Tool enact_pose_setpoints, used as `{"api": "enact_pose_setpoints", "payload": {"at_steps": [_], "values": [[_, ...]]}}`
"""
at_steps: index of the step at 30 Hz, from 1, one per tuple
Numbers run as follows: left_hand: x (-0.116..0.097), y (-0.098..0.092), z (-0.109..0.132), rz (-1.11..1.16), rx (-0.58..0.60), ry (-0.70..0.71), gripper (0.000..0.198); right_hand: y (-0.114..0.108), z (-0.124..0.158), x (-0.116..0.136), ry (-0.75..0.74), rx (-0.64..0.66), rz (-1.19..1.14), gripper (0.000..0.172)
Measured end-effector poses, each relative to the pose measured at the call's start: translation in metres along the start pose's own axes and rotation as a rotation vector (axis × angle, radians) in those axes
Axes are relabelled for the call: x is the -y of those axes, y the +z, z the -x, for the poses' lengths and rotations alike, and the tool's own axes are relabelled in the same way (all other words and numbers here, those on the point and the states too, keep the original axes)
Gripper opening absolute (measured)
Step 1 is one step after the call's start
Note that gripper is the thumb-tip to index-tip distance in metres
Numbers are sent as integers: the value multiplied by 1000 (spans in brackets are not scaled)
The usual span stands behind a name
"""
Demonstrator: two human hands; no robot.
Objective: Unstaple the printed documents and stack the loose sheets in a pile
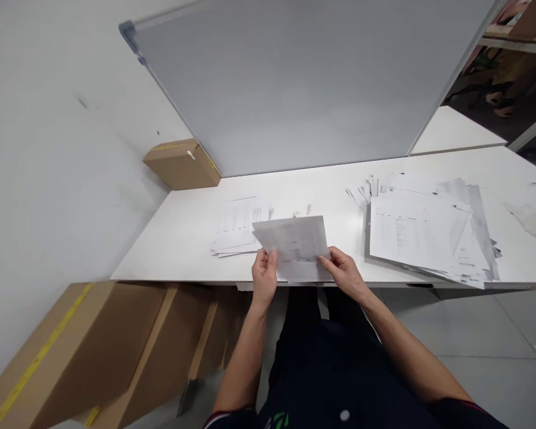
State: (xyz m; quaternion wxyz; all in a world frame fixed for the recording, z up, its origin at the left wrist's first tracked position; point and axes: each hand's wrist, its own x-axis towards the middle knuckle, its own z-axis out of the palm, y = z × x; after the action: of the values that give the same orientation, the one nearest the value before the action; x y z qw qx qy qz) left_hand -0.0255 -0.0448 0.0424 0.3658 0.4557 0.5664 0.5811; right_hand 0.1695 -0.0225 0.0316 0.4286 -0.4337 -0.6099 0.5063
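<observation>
Between my two hands is a printed paper sheet (297, 238), held tilted above the front edge of the white table (183, 238). My left hand (265, 277) pinches its left side, thumb on top. On the opposite side, my right hand (345, 274) grips the lower right corner between thumb and fingers. Whether more than one sheet is in my hands I cannot tell. A small stack of printed papers (237, 226) lies just left of the held sheet. To the right spreads a larger, uneven pile of papers (413, 232), its edges fanned out.
A big whiteboard (295, 89) stands along the table's back. One cardboard box (183, 167) sits at the back left corner. Larger cardboard boxes (84, 345) stand on the floor at left. Small paper scraps (308, 208) lie behind the held sheet.
</observation>
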Motion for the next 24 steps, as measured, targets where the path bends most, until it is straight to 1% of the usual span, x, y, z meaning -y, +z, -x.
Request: {"api": "enact_pose_setpoints", "payload": {"at_steps": [2,4,6,8,10,12,15,17,20,24], "values": [[-12,4,-1,-45,-75,115,24,-1,-7,6,-79,-48,31,18],[-18,10,-1,-59,-130,211,23,-3,-13,8,-138,-88,34,18],[-17,15,-3,-39,-102,266,25,-4,-18,6,-163,-113,45,18],[-11,18,-4,-22,-38,273,28,-6,-21,3,-152,-113,68,19],[-4,20,-6,-35,0,271,29,-7,-21,0,-129,-94,84,20],[-1,20,-7,-66,-3,303,29,-7,-20,0,-125,-69,75,20],[-5,19,-7,-125,-5,368,26,-7,-18,6,-153,-51,67,21],[-10,20,-7,-157,0,366,25,-6,-19,8,-147,-58,87,20],[-16,22,-7,-145,-24,298,27,-3,-21,5,-100,-100,109,23],[-13,22,-7,-127,-48,186,26,0,-25,-6,-84,-101,72,32]]}}
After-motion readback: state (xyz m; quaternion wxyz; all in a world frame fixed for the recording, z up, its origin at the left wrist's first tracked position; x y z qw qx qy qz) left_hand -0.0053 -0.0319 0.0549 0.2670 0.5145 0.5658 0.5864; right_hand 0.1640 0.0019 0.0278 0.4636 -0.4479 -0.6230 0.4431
